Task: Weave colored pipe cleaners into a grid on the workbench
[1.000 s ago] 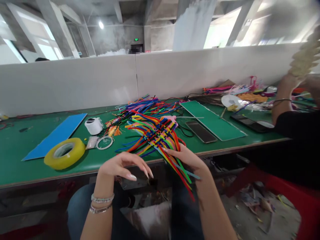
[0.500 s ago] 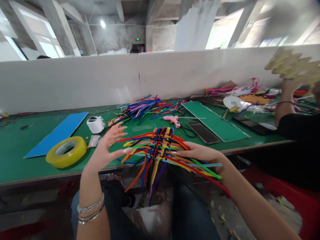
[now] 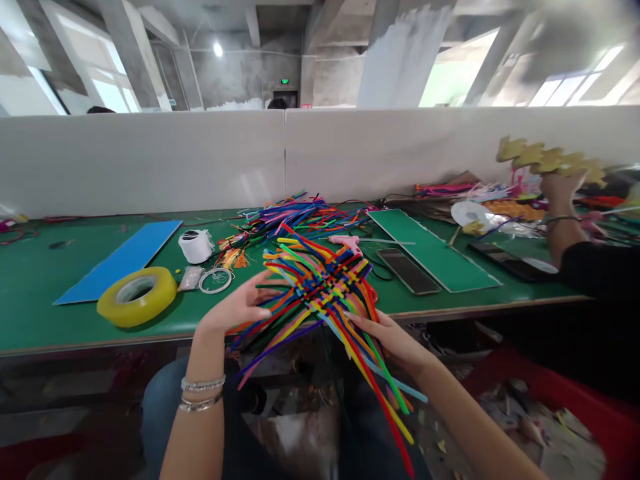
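Note:
A woven mat of many-coloured pipe cleaners (image 3: 320, 287) is held tilted above the front edge of the green table (image 3: 50, 313). My left hand (image 3: 240, 307) grips its left side, thumb on top of the loose strand ends. My right hand (image 3: 390, 337) holds it from beneath on the right, fingers closed on the long strands that hang down toward my lap. A loose pile of pipe cleaners (image 3: 300, 217) lies on the table behind the mat.
On the table are a yellow tape roll (image 3: 137, 295), a white spool (image 3: 196, 245), a blue sheet (image 3: 120, 260), a pink glue gun (image 3: 345, 243), a phone (image 3: 407, 270) and a green board (image 3: 433, 248). At right, another person's hand (image 3: 560, 190) lifts a golden piece (image 3: 550, 160).
The mat has turned from lying flat to tilted, with its long strands now hanging down to the right. My left hand, open beside it before, has closed on its left side.

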The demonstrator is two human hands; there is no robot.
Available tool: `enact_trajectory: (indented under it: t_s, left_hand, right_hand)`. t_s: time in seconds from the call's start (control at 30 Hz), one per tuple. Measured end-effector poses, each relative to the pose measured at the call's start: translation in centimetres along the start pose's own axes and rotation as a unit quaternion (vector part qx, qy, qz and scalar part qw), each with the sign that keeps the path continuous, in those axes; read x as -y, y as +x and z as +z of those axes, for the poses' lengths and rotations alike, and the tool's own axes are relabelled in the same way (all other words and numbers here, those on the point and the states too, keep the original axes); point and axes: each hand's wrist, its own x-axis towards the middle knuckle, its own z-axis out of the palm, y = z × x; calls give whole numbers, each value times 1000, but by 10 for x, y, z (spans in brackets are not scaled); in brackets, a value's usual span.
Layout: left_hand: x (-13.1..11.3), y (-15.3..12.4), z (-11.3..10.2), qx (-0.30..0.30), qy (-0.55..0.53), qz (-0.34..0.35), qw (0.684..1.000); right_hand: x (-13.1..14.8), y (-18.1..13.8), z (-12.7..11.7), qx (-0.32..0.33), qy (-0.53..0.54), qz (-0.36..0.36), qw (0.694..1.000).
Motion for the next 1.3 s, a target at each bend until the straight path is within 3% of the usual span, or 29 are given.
enact_trajectory:
  t_s: [0.1, 0.17, 0.23, 0.3, 0.33, 0.37, 0.4, 0.43, 0.47, 0.53, 0.6, 0.63, 0.87, 1.1, 1.3]
  left_hand:
    - [6, 6, 16, -9, 86, -62, 994]
    - [12, 14, 26, -66, 91, -59, 992]
    - [18, 20, 31, -85, 65, -50, 993]
    - [23, 24, 34, -98, 57, -59, 992]
    - [24, 25, 35, -109, 62, -68, 990]
    - [26, 25, 35, -120, 71, -77, 987]
    - [27, 25, 36, -131, 80, -82, 985]
    - [27, 25, 37, -137, 87, -84, 983]
    - [28, 25, 39, -138, 91, -85, 983]
    - [29, 26, 42, -136, 86, -87, 983]
    - [31, 28, 45, -129, 70, -81, 986]
    - [32, 30, 45, -125, 61, -71, 988]
    - [34, 31, 43, -103, 61, -17, 993]
    - [33, 30, 43, -121, 76, -19, 989]
    - [33, 31, 43, -126, 62, -43, 989]
  right_hand:
    - [-15, 0, 7, 23, -6, 20, 1000]
    - [-23, 2, 9, 48, -30, 36, 998]
    - [-27, 5, 7, 76, -79, 33, 993]
    - [-25, 9, 2, 39, -138, -57, 988]
    - [-23, 11, 0, -24, -168, -142, 975]
    - [-20, 12, -2, -113, -198, -246, 942]
    - [-16, 12, -3, -208, -234, -350, 883]
    - [-12, 12, -1, -283, -284, -435, 806]
    - [-8, 11, 2, -309, -353, -496, 731]
    - [-3, 9, 14, -235, -507, -554, 618]
    - [-1, 11, 30, -152, -619, -538, 552]
    - [-1, 14, 37, -139, -645, -523, 539]
    - [-14, 37, 57, -161, -684, -499, 507]
    - [-16, 44, 50, -81, -682, -502, 525]
    - [-19, 45, 51, -83, -685, -489, 534]
